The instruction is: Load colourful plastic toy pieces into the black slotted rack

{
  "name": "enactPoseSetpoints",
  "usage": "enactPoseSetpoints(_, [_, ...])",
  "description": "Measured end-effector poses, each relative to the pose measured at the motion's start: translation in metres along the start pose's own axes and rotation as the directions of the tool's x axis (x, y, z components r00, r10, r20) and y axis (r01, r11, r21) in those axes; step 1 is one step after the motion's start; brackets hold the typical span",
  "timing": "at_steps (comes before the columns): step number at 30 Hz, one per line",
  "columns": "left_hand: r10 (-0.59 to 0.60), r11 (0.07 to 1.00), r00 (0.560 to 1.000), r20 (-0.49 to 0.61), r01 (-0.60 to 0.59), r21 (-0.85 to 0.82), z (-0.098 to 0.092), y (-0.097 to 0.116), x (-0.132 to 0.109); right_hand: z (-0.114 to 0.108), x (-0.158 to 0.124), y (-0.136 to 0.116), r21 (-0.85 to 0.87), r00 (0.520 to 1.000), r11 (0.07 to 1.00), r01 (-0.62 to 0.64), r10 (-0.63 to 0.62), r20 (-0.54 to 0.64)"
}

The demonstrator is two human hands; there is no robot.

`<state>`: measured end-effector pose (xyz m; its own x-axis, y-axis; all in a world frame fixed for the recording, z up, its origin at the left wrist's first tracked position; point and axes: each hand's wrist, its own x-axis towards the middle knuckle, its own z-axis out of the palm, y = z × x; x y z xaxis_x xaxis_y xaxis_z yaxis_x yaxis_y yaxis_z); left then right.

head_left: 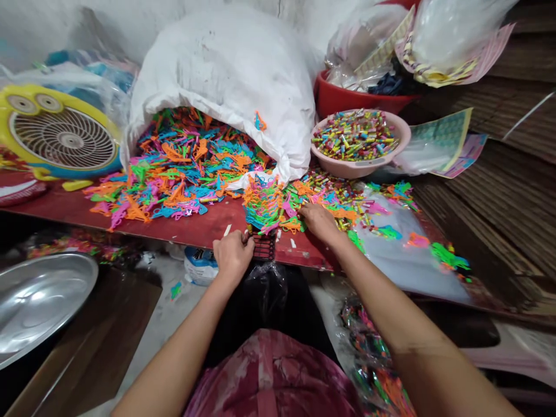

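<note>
Red-painted board (182,236) fills the width ahead of the person, and a white sack (221,69) slumps at its back, its mouth apparently turned toward the hands so that a broad heap of neon plastic pieces (182,162) spills within reach. Beyond the right hand (320,223) sit a pink bowl (360,168) of small multicoloured tubes and a red basin (334,98) of plastic bags. Well left of the left hand (233,258), a yellow cartoon-faced fan (61,136) stands against the heap.

Both hands work at the board's near edge, which leaves little room toward the body; a clear plastic sheet (403,249) lies open past the right hand, and a bare red strip runs left of the left. Just beside the left fingertips, a dark ridged stack (263,247) sits at the edge beneath a tall, tangled bunch of pieces (263,205), perhaps placed there to stay close at hand. The left fingers curl against the stack's side, but whether they pinch it cannot be told. The right fingers lie spread and apart on the loose pieces, seemingly steadying them.
</note>
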<state>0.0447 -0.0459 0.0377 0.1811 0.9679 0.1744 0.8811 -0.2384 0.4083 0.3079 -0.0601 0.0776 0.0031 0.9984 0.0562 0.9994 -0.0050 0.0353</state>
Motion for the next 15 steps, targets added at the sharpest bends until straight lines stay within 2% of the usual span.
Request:
enactPoseSetpoints(4, [0.051, 0.998, 0.998, 0.037, -0.05, -0.031, 0.001, 0.012, -0.012, -0.001, -0.002, 0.012, -0.008, 0.999, 1.0, -0.012, 0.012, -0.04])
enactPoseSetpoints(7, [0.158, 0.984, 0.984, 0.078, -0.15, -0.094, 0.006, 0.025, -0.025, -0.003, -0.016, 0.028, 0.035, 0.99, 0.997, -0.067, 0.071, -0.119])
enactPoseSetpoints(9, [0.257, 0.96, 0.96, 0.107, -0.241, -0.144, 0.009, 0.034, -0.034, -0.005, -0.029, 0.039, 0.12, 0.974, 0.987, -0.104, 0.125, -0.187])
enactPoseSetpoints(11, [0.364, 0.914, 0.918, 0.155, -0.321, -0.247, 0.011, 0.038, -0.038, -0.004, -0.045, 0.044, 0.279, 0.933, 0.95, -0.143, 0.223, -0.283])
enactPoseSetpoints(13, [0.41, 0.86, 0.894, 0.178, -0.314, -0.402, 0.011, 0.036, -0.033, 0.0, -0.062, 0.042, 0.52, 0.86, 0.838, -0.166, 0.381, -0.339])
enactPoseSetpoints(15, [0.309, 0.83, 0.946, 0.103, -0.215, -0.515, 0.013, 0.026, -0.016, 0.006, -0.079, 0.032, 0.775, 0.799, 0.61, -0.163, 0.543, -0.259])
